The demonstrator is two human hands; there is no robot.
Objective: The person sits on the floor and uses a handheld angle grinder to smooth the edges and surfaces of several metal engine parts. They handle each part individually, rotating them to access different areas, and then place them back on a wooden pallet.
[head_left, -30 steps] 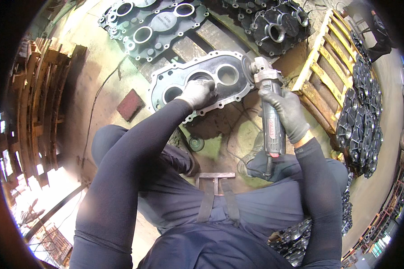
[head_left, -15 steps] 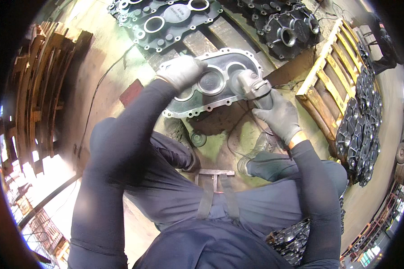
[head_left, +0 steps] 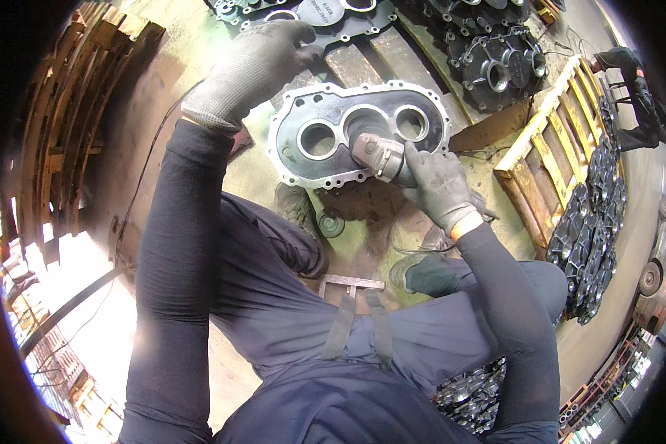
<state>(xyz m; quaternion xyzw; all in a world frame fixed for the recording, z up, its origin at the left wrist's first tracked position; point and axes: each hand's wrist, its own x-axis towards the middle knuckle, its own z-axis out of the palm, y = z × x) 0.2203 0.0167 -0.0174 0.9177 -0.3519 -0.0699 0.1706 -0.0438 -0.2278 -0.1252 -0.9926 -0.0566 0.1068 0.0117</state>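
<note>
Across the middle of the head view, the flat metal casting [head_left: 331,111] lies broadside to the person, its three round openings facing up, a placing that probably leaves most of the bright rim within reach. The right hand [head_left: 442,189] wraps the body of the angle grinder [head_left: 386,160], thumb along the top and the other fingers mostly hidden underneath; so close a grip presumably steadies the tool, whose head hangs over the near rim beside the middle opening. Whether its disc touches metal cannot be told. The left hand [head_left: 255,74] is raised near the casting's far left corner, fingers half curled with nothing visible in them, perhaps to keep clear of the tool.

As for edges, the casting's near rim juts out over the floor [head_left: 370,255], close by the left boot [head_left: 296,207]; what bears it up is hidden. Pallet slats [head_left: 351,68] and a dark cover [head_left: 337,31] crowd the far side, while stacked castings [head_left: 522,78] and a yellow pallet [head_left: 542,111] limit room rightward. More space opens on the near side, where a small round disc [head_left: 331,223] lies.
</note>
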